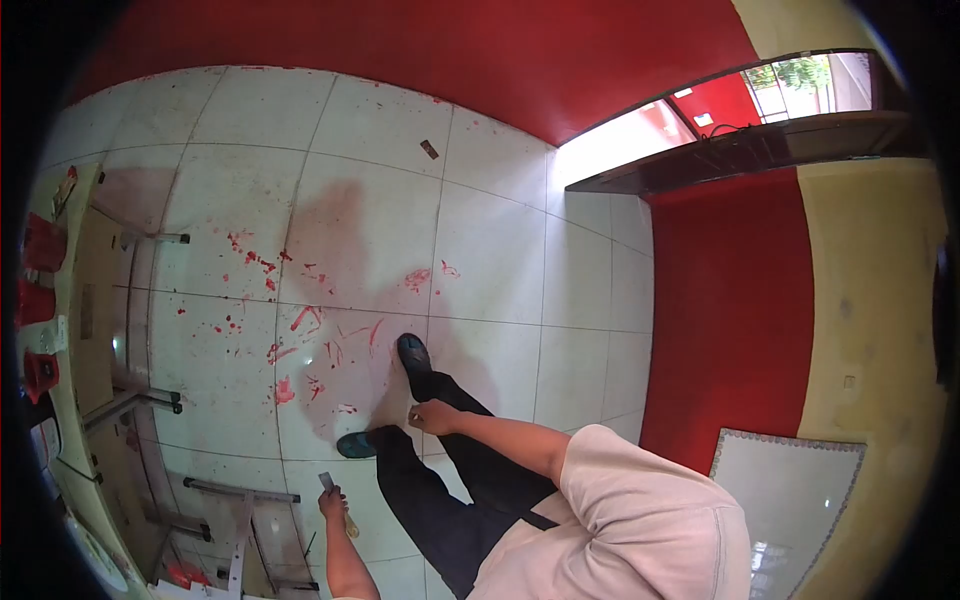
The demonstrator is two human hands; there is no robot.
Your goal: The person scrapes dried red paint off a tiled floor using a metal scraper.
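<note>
My left hand (pixel 333 503) is wrapped round a flat hand tool (pixel 326 482), whose grey end sticks out above the fingers and whose yellowish end shows below them. My right hand (pixel 430 418) hangs in front of my dark trousers with its fingers curled together; whatever small thing they hold, if any, is too small to tell. Red flakes and smears (pixel 305 320) lie on the white tiled floor (pixel 490 260) in front of my shoes (pixel 412 355).
A table (pixel 97 320) with red containers (pixel 38 300) stands along the left side, its metal legs reaching over the floor. Red wall (pixel 420 40) runs along the top. A dark ledge (pixel 740 152) lies by the window, and a white board (pixel 785 500) hangs at lower right.
</note>
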